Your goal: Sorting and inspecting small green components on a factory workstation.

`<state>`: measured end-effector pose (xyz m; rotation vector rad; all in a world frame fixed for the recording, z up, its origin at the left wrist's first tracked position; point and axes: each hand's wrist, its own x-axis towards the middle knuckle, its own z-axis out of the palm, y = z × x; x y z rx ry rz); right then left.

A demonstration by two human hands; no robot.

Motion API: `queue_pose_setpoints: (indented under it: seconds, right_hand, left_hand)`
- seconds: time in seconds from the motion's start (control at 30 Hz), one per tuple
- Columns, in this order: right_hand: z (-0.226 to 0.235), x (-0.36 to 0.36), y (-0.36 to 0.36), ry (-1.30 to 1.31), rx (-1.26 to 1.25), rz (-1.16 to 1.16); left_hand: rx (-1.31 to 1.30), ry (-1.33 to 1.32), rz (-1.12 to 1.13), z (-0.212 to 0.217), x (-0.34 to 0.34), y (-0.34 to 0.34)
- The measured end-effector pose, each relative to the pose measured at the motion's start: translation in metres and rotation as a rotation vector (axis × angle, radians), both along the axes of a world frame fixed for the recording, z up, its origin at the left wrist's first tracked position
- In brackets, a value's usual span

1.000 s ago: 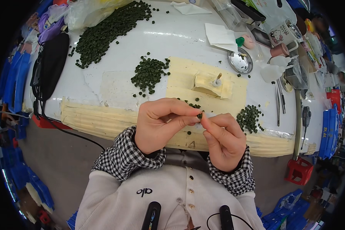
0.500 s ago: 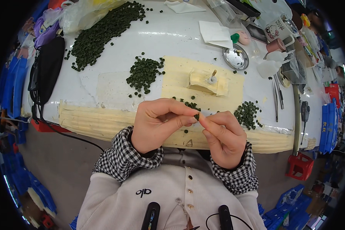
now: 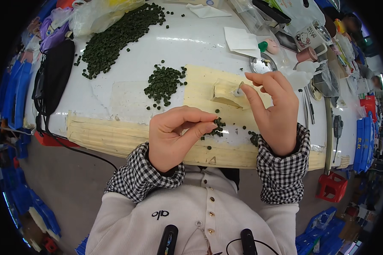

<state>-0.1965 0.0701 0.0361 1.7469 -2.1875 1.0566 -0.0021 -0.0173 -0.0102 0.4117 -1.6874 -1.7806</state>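
My left hand (image 3: 176,136) hovers over the table's near edge, thumb and forefinger pinched together; whatever sits between them is too small to make out. My right hand (image 3: 271,111) has reached up to a small cream block (image 3: 224,90) with a metal pin, and its forefinger and thumb touch the pin's top. A few dark green pellets (image 3: 217,126) lie under and between my hands on a yellowish taped sheet (image 3: 200,83). A small heap of green pellets (image 3: 164,83) lies left of the block.
A large pile of green pellets (image 3: 117,36) spreads across the far left of the white table (image 3: 191,42). A black pouch (image 3: 55,72) with a cable lies at the left. Paper sheets, a round metal tin (image 3: 263,65), mugs and tweezers crowd the right side.
My right hand has left my left hand and moved up and right to the cream block's pin. My left hand stays pinched near the table edge.
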Motion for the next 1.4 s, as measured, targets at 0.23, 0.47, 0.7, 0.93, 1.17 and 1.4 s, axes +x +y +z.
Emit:
queue_pose_setpoints:
  seconds: [0.23,0.47,0.7,0.93,1.17,1.4]
  right_hand:
    - [-0.004,0.000,-0.002,-0.112,-0.022,0.042]
    - [0.030,0.027,0.021,-0.204,-0.203,0.160]
    - [0.005,0.031,0.013,-0.532,-0.144,0.352]
    - [0.009,0.031,0.016,-0.547,0.034,0.397]
    - [0.009,0.031,0.016,-0.516,0.035,0.413]
    - [0.003,0.033,0.013,-0.648,-0.219,0.259]
  left_hand:
    - [0.005,0.000,-0.005,0.000,0.000,0.000]
    - [0.026,0.018,-0.005,0.001,0.000,0.000]
    - [0.079,0.012,-0.025,0.001,-0.001,0.000]
    - [0.070,0.028,-0.019,-0.001,-0.001,0.001]
    - [0.058,0.010,-0.020,-0.001,-0.001,0.000]
    - [0.079,0.005,-0.015,-0.001,-0.001,0.001]
